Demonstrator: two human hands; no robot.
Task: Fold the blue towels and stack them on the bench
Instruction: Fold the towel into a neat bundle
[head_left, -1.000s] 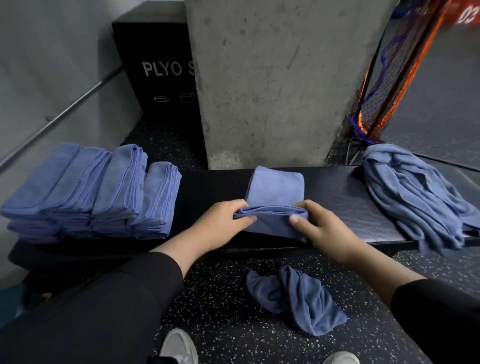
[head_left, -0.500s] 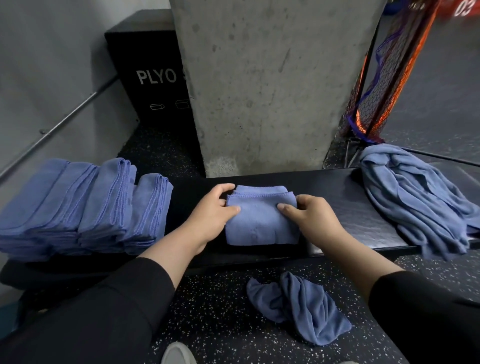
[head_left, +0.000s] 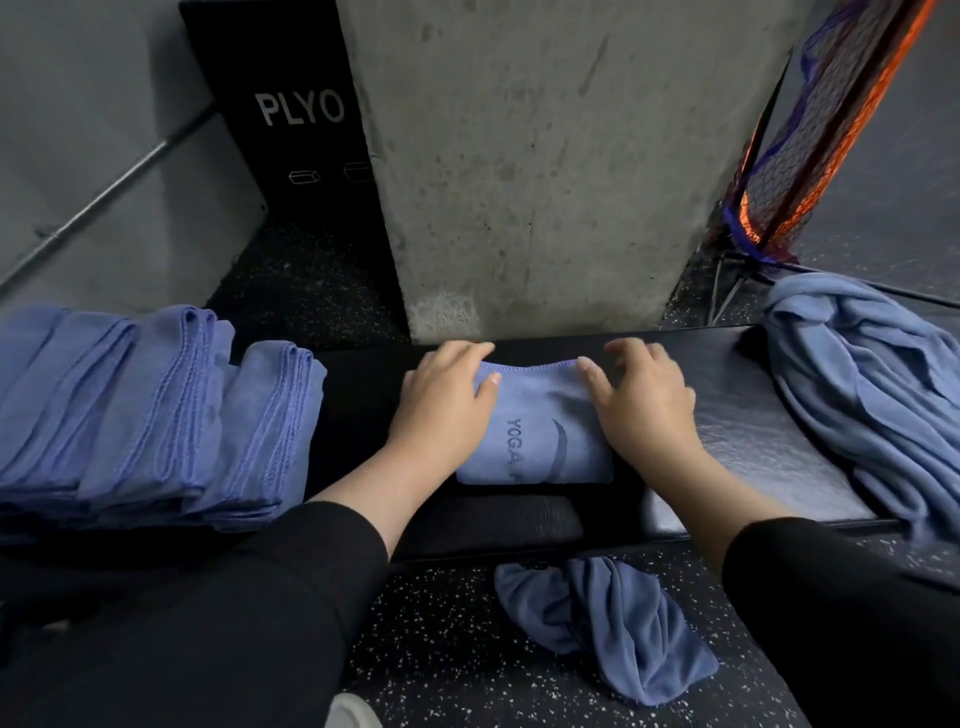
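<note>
A folded blue towel (head_left: 535, 431) printed "YOGA" lies flat on the black bench (head_left: 737, 447), in the middle. My left hand (head_left: 447, 400) holds its far left corner, fingers curled over the edge and thumb on top. My right hand (head_left: 639, 400) rests on its right side with the thumb on the far right corner and the fingers spread onto the bench. Several folded blue towels (head_left: 156, 415) are stacked at the bench's left end. A heap of unfolded blue towels (head_left: 872, 395) lies at the right end.
One crumpled blue towel (head_left: 613, 623) lies on the speckled floor in front of the bench. A concrete pillar (head_left: 545, 156) rises just behind the bench, with a black plyo box (head_left: 291, 130) to its left and an orange and black net (head_left: 810, 130) to its right.
Both hands carried the towel's near edge over to the far edge, halving it. They now sit at the far corners of the smaller fold, which shows the printed side.
</note>
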